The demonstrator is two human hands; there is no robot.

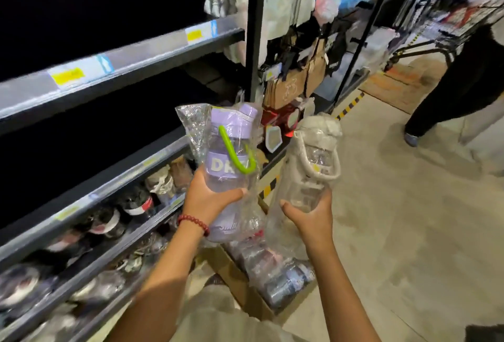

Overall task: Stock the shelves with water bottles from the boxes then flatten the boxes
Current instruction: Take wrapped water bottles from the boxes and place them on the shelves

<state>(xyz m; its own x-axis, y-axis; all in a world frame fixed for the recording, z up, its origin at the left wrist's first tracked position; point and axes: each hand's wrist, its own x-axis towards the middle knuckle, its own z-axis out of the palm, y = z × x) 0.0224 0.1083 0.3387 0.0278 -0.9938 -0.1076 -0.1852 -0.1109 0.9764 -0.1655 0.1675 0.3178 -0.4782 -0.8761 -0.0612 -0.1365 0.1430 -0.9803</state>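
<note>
Presently held: two water bottles, each in a loose clear plastic bag. Left hand (208, 200) grips the purple bottle (229, 172) round its lower body, thumb across the front; the bottle has a lilac lid and a green carry loop. Right hand (311, 216) grips the pale grey bottle (313, 167) round its base, fingers curled behind, thumb in front; its strap handle hangs at the side. Both bottles stand roughly upright, close beside each other but apart, above and ahead of the cardboard box (245, 290), which lies on the floor below the wrists and holds more wrapped stock. Left of the left hand: the shelves (128, 175), lower tiers partly filled with bagged goods, upper tiers dark. Far right of the right hand: another person's leg (447, 96) in the aisle. Risks, as judged: slack plastic may slide under the fingers and let a bottle slip; low grips leave both bottles top-heavy and liable to tip; a trailing bag or loop could snag the shelf edge or knock neighbouring stock when set down.
</note>
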